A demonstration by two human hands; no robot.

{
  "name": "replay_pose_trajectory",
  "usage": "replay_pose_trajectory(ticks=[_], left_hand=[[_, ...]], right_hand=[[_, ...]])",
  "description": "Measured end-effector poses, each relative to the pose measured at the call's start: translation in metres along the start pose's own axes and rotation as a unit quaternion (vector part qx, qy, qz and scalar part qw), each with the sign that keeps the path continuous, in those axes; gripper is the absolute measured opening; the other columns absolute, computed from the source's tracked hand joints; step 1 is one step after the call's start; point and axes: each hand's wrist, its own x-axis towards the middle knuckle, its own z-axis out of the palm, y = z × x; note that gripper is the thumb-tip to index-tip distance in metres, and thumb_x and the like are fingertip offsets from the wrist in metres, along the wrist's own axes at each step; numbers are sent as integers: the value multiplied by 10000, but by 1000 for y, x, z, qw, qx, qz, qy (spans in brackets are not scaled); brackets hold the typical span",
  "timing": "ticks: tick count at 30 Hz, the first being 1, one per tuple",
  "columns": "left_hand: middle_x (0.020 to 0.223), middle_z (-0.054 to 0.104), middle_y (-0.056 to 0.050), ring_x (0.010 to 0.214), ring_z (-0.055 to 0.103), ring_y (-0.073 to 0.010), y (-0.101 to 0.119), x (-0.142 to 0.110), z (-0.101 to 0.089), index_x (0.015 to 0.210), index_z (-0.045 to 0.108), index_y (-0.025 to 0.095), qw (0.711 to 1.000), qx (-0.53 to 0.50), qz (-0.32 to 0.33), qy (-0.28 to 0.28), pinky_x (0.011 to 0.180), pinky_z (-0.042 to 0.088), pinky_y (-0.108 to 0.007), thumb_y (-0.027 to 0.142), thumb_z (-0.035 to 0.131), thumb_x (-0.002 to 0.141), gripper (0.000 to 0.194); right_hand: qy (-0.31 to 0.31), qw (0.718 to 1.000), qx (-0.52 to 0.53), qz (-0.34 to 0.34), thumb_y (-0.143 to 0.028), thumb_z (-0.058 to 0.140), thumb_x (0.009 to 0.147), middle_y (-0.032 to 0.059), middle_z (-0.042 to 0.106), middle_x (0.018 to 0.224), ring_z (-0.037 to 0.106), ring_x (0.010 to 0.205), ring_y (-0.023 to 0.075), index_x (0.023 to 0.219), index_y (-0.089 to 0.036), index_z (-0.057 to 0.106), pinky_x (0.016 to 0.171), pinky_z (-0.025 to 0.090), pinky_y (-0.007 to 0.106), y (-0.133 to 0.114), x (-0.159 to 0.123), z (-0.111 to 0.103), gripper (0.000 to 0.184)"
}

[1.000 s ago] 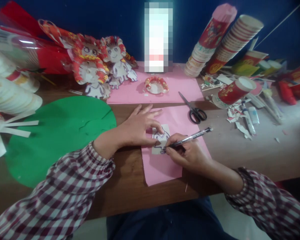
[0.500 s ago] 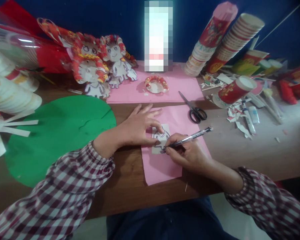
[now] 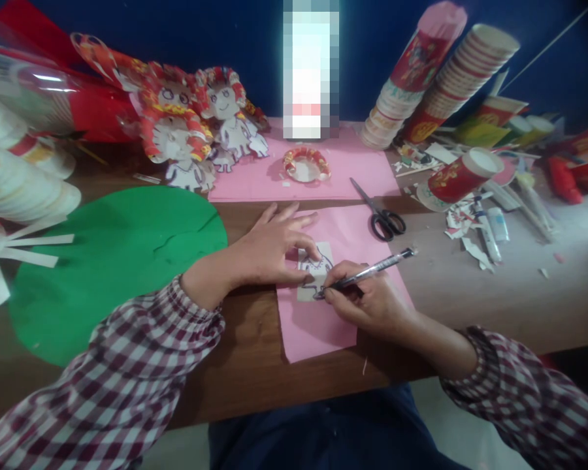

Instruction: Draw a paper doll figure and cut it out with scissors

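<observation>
Drawn-on paper lies on the pink sheet beneath the parted thumb and forefinger of the left hand, best pressed flat there, with short, light strokes from the right hand, which pinches the pen near its tip.

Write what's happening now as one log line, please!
left hand: touching small drawing | right hand: pen at drawing | pink paper: underneath | scissors: beyond pen

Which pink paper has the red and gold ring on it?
The far pink paper, by the blue wall, carries the ring. The near pink paper instead lies beneath the small drawing and the left hand.
</observation>
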Motion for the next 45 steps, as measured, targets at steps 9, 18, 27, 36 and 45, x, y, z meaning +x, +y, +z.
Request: replay_pose_trajectory(ticks=[9, 18, 27, 36, 45], left_hand=[[1497, 254, 39, 1383, 50, -328, 0, 0, 0, 975, 672, 317, 1000, -1, -3, -4, 1064, -49, -562, 505, 639, 675, 356], [1493, 265, 36, 1384, 59, -321, -1, 1, 1, 971, 672, 328, 1000, 0, -1, 3, 1068, -35, -549, 514, 636, 672, 354], [1491, 268, 39, 1384, 56, -321, -1, 1, 1, 966, 675, 326, 1000, 0, 2, 5, 1067, -37, -549, 511, 634, 676, 346], [1494, 260, 42, 1383, 56, -323, -1, 1, 1, 969, 674, 321, 1000, -1, 0, 2, 1065, -34, -557, 502, 637, 672, 350], [1498, 251, 41, 1385, 48, -317, -1, 1, 1, 972, 672, 323, 1000, -6, -4, -2, 1067, -52, -550, 515, 635, 673, 357]], right_hand=[[-4, 1000, -10, -9, -142, 556, 760, -8, 596, 637, 531, 526, 82, 785, -154, 577, 515, 424, 183, 2, -1, -1, 35], [-9, 1000, -13, -9, -143, 548, 762, -9, 596, 636, 521, 516, 81, 786, -157, 575, 503, 416, 186, 1, -2, -1, 39], [-6, 1000, -23, -11, -142, 544, 751, 3, 607, 631, 541, 540, 96, 764, -149, 582, 518, 425, 199, -1, 1, -2, 40], [-7, 999, -39, -19, -130, 543, 744, 3, 611, 644, 549, 560, 100, 762, -152, 582, 542, 430, 202, -1, -1, -3, 49], [3, 999, -37, -22, -131, 546, 738, -6, 587, 613, 519, 525, 87, 750, -145, 582, 511, 408, 189, -1, -1, -2, 41]])
